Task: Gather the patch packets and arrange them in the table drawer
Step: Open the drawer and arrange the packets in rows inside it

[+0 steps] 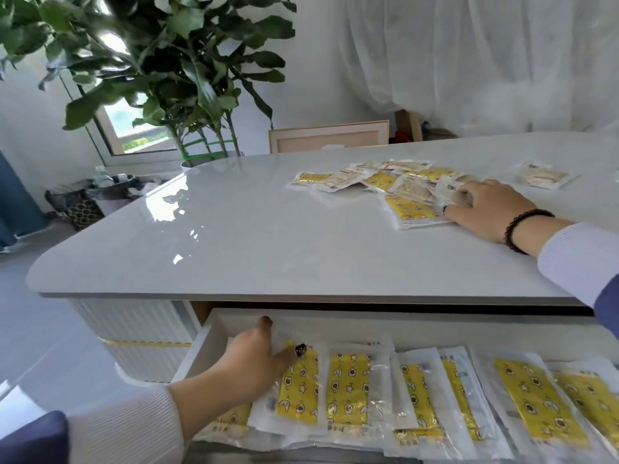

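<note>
Packets in the drawer (pixel 214 333): a row of clear-wrapped patch packets (pixel 348 393), each showing a yellow patch printed with stars, moons and small round faces. They lie flat and overlapping, running from the drawer's left wall toward its right end, long axes pointing roughly from the front edge toward the back; those at the right lean with their tops tilted left. Small dark print runs along the lower strip of several wrappers, but it is too blurred to read; no brand legible.

Left hand (pixel 258 360) sits in the drawer's left end, palm down on the leftmost packet (pixel 298 393), fingers stretched flat across its upper part, thumb raised toward the back wall. A dark ring shows on one finger. It presses rather than grips.

On the white table (pixel 234 236), a loose pile of packets (pixel 378 180) lies near the far right part of the top, some yellow side up, others showing a pale beige side, pointing every which way. One yellow packet (pixel 413 209) at the near side of the pile lies with its long axis slanting from far left to near right. A single beige packet (pixel 544 175) lies apart, further right near the far edge.

Right hand (pixel 485 205) rests on the pile's right side, fingers curled over a clear wrapper; it appears to pinch it, though the fingertips are blurred. A dark bead bracelet (pixel 526 229) circles the wrist.

Beyond the table's far left corner stands a leafy plant (pixel 174 61); a wooden chair back (pixel 328 137) shows at the far edge.
</note>
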The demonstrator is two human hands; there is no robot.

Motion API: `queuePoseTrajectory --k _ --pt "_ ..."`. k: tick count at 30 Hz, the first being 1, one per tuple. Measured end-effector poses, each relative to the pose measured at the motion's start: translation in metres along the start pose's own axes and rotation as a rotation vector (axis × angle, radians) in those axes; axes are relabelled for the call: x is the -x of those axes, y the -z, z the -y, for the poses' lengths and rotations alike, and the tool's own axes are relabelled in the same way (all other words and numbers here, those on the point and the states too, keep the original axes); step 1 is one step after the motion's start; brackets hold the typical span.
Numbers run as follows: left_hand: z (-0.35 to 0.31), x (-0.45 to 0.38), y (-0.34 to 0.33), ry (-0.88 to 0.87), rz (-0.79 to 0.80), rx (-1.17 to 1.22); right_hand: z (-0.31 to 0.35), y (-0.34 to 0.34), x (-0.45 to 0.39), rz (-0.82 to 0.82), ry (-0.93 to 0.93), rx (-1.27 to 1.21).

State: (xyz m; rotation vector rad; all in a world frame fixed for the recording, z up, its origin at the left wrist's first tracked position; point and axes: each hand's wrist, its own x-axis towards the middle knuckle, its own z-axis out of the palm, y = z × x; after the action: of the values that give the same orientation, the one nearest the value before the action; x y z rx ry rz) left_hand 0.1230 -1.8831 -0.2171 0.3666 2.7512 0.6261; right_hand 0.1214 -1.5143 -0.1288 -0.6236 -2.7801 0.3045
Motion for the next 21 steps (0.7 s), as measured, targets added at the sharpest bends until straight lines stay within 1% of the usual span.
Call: queuePoseTrajectory --k 1,3,6,8,10,11,12,13,15,17,18,19,20,21 --pt "0.002 -0.003 -0.001 0.009 -0.018 -0.013 0.000 -0.001 0.000 -0.006 0.010 -0.001" --pt "0.001 -0.006 -0.004 -0.018 -0.065 -0.145 -0.001 -0.002 -0.001 -0.044 0.066 -0.009" --pt "-0.006 -0.005 -0.002 -0.101 -0.105 -0.531 -0.003 -0.003 -0.002 -0.109 0.177 -0.060" --pt "-0.011 -0.002 0.002 -0.118 -0.124 -0.824 -0.002 -0.001 0.001 -0.139 0.266 -0.089" --pt "-0.017 0.005 0.005 -0.153 -0.156 -1.021 0.005 0.000 0.007 -0.154 0.378 -0.090" --pt "-0.021 0.008 0.006 -0.214 -0.201 -1.064 0.010 0.000 0.010 -0.145 0.416 -0.053" --pt "-0.026 0.011 0.006 -0.281 -0.241 -1.066 0.014 -0.001 0.012 -0.131 0.449 0.007" --pt "-0.032 0.014 0.008 -0.360 -0.270 -1.015 0.017 -0.003 0.011 -0.114 0.469 0.066" --pt "-0.050 0.024 0.016 -0.623 -0.363 -0.929 0.023 -0.004 0.011 -0.095 0.476 0.136" --pt "-0.065 0.029 0.026 -0.886 -0.475 -0.737 0.025 -0.004 0.012 -0.097 0.475 0.119" --pt "-0.074 0.030 0.033 -0.972 -0.499 -0.646 0.026 -0.004 0.012 -0.093 0.464 0.104" --pt "-0.084 0.028 0.039 -1.025 -0.508 -0.565 0.026 -0.004 0.013 -0.081 0.454 0.108" --pt "-0.094 0.024 0.046 -1.031 -0.517 -0.454 0.028 -0.005 0.014 -0.062 0.445 0.122" --pt "-0.108 0.018 0.052 -0.986 -0.527 -0.342 0.030 -0.005 0.015 -0.037 0.429 0.134"
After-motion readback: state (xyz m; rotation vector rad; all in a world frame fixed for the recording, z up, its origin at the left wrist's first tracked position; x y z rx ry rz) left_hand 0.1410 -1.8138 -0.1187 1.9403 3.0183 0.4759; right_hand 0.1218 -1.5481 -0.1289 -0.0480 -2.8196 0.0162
